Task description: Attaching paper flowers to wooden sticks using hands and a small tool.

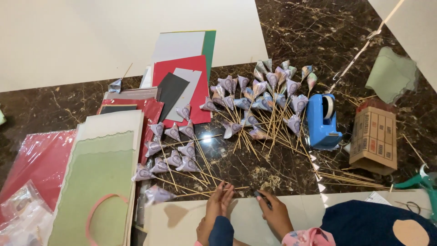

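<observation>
My left hand (217, 204) rests at the near edge of a cream sheet (182, 218), fingers straight and together on a wooden skewer (200, 192). That skewer carries a purple paper cone (158, 195) at its left end. Whether the fingers grip the skewer is unclear. My right hand (276, 213) sits just to the right, pinching a small dark object (260, 194). Beyond both hands, several more cones on skewers lie on the dark marble floor in one bunch (175, 152) and a larger fan (268, 98).
A blue tape dispenser (322, 119), a cardboard box (374, 139) and loose skewers (350, 178) lie to the right. Green scissors (421, 182) are at the right edge. Stacked green, cream and red paper sheets (102, 173) fill the left, with a pink ring (102, 207) on top.
</observation>
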